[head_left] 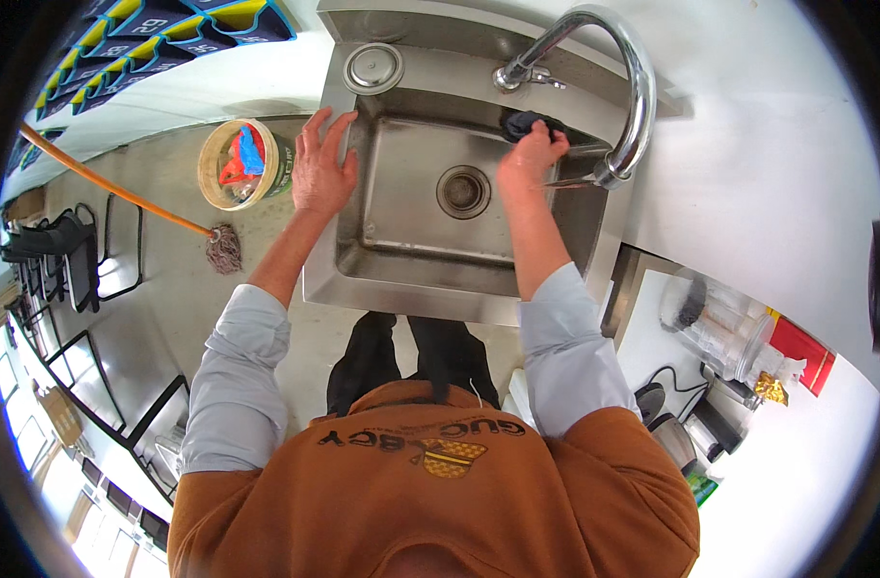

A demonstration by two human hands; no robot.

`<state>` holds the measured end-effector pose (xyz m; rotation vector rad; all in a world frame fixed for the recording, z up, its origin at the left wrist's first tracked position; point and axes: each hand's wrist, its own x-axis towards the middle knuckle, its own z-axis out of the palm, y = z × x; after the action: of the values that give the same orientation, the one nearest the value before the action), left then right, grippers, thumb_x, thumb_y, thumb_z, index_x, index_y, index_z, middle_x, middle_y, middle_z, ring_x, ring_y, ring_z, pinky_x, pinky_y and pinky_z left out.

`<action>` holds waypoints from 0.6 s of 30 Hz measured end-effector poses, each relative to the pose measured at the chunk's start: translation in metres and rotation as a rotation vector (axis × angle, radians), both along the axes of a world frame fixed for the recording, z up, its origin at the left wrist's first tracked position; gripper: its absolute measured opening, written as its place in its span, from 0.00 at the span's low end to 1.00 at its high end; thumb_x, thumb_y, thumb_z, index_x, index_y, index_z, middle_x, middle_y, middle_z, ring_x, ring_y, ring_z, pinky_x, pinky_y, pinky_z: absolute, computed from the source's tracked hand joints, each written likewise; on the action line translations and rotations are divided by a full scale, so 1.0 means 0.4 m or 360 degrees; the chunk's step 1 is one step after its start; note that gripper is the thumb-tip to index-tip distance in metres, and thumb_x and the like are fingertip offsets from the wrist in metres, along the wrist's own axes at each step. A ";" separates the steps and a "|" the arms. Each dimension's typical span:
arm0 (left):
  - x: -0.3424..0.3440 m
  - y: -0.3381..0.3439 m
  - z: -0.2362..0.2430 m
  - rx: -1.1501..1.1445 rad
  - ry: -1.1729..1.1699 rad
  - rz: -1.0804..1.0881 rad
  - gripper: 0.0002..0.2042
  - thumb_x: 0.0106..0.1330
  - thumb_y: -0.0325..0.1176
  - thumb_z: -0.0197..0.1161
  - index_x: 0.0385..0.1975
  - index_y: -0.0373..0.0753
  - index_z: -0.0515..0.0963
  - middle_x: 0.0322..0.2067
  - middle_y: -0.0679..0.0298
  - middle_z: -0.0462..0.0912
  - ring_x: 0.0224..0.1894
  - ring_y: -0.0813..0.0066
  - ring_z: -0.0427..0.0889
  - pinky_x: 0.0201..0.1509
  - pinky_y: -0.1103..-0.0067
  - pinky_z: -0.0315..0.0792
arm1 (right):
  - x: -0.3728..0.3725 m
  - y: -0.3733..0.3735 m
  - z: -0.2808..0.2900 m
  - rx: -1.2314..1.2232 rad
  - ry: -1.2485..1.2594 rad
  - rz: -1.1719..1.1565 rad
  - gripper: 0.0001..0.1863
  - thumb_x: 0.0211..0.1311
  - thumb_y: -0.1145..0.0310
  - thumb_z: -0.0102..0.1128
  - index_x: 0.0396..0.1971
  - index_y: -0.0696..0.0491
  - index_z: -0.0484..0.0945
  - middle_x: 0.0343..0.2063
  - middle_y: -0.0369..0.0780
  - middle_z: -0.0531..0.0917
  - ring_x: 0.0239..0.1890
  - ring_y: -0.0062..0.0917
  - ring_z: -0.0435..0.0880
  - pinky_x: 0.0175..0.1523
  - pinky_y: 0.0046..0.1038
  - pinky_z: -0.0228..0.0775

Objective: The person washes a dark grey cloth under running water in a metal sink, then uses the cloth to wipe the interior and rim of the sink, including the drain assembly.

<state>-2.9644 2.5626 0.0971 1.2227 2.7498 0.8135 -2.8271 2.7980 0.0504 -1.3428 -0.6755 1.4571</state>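
Just beyond the fingers of the right hand [525,166], by the back wall of the steel sink [411,301], is a bunched black cloth [519,123], its longer side running left to right. Those fingertips touch it; from where I stand I can't tell whether they pinch it. The left hand [322,173] is farther off, fingers spread and holding nothing, at the sink's left edge. Right of the right fingers the chrome faucet [640,96] arches close, leaving tight room there. Leftward from them the basin opens wide around the drain strainer [463,192]. Ahead of the left fingers sits a round steel lid [373,67]; to their left, a bucket [282,159].
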 end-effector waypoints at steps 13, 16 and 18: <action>-0.007 0.001 -0.011 0.0119 -0.0039 -0.0003 0.20 0.61 0.31 0.54 0.55 0.51 0.69 0.57 0.59 0.62 0.56 0.52 0.65 0.57 0.63 0.65 | -0.289 -0.228 -0.230 -0.0424 0.0000 0.0726 0.14 0.54 0.71 0.57 0.39 0.47 0.63 0.32 0.36 0.73 0.31 0.24 0.72 0.28 0.30 0.65; -0.010 0.001 -0.020 0.0130 -0.0060 0.0020 0.19 0.63 0.31 0.52 0.55 0.50 0.69 0.57 0.59 0.62 0.55 0.52 0.65 0.57 0.63 0.64 | -0.309 -0.289 -0.215 -0.0276 0.0109 0.1191 0.11 0.56 0.70 0.57 0.37 0.49 0.66 0.29 0.37 0.74 0.29 0.25 0.73 0.27 0.29 0.66; -0.013 -0.007 -0.023 0.0108 -0.0068 0.0057 0.19 0.63 0.30 0.51 0.55 0.49 0.69 0.57 0.59 0.62 0.55 0.52 0.65 0.57 0.63 0.64 | -0.269 -0.329 -0.160 -0.0291 -0.0030 0.1433 0.09 0.55 0.70 0.58 0.34 0.52 0.69 0.26 0.37 0.74 0.27 0.24 0.71 0.28 0.28 0.66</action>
<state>-2.9695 2.5596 0.0879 1.1551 2.7393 0.9325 -2.9346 2.6665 -0.0138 -1.2339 -1.2839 2.2513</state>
